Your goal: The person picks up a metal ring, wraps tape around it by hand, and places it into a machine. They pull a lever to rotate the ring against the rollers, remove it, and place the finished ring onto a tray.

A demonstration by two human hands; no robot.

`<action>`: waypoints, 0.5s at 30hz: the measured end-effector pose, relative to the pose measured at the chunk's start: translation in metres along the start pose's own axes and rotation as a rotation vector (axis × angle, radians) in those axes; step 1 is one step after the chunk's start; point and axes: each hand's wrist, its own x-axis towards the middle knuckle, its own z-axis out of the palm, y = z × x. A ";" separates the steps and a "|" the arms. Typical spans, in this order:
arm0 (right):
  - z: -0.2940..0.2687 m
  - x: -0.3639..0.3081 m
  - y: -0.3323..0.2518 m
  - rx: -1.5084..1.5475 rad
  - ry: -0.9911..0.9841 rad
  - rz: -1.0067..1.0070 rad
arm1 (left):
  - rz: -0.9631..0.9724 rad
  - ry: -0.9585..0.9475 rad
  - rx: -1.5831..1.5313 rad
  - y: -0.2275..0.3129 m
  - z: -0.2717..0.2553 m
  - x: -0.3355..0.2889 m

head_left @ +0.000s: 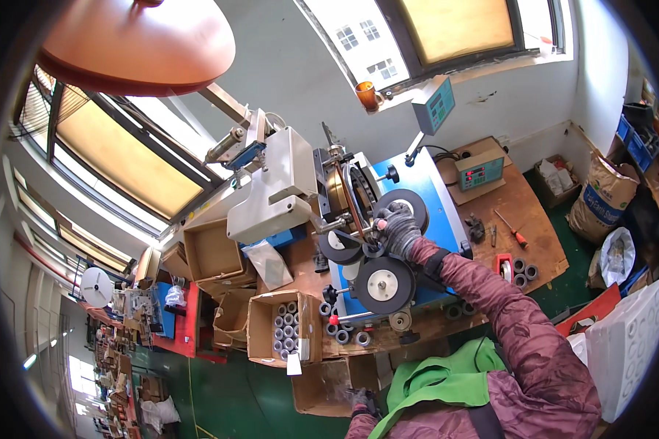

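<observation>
My right hand (398,230), in a grey glove, reaches into a winding machine (337,190). Its fingers are curled beside the vertical ring head (357,192), among black rubber rollers, and cover whatever they grip. One roller (410,208) is behind the hand; a larger roller (385,287) with a white hub is nearer me, and a third (340,247) is to the left. Low by my body, my left hand (360,398), also gloved, is beside an open cardboard box (322,388) under the table edge. It is too small and dark to make out its fingers.
Left of the machine, a cardboard box (274,351) holds several grey ring coils, with loose rings (342,336) beside it. A screwdriver (520,238), more rings (520,279) and a control box (480,174) are on the right. A large orange lamp shade (139,51) hangs at upper left.
</observation>
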 end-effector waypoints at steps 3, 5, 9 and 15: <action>0.004 0.003 -0.011 0.036 -0.031 0.003 | -0.173 -0.064 -0.223 -0.010 -0.018 -0.001; 0.007 -0.004 0.007 0.000 -0.009 0.022 | -0.045 -0.021 0.115 -0.004 0.008 -0.012; 0.004 0.001 -0.004 0.024 -0.009 0.006 | -0.208 -0.154 -0.295 -0.011 -0.009 0.007; 0.005 0.001 -0.012 0.024 0.063 -0.045 | 0.151 -0.071 0.088 -0.020 -0.007 0.015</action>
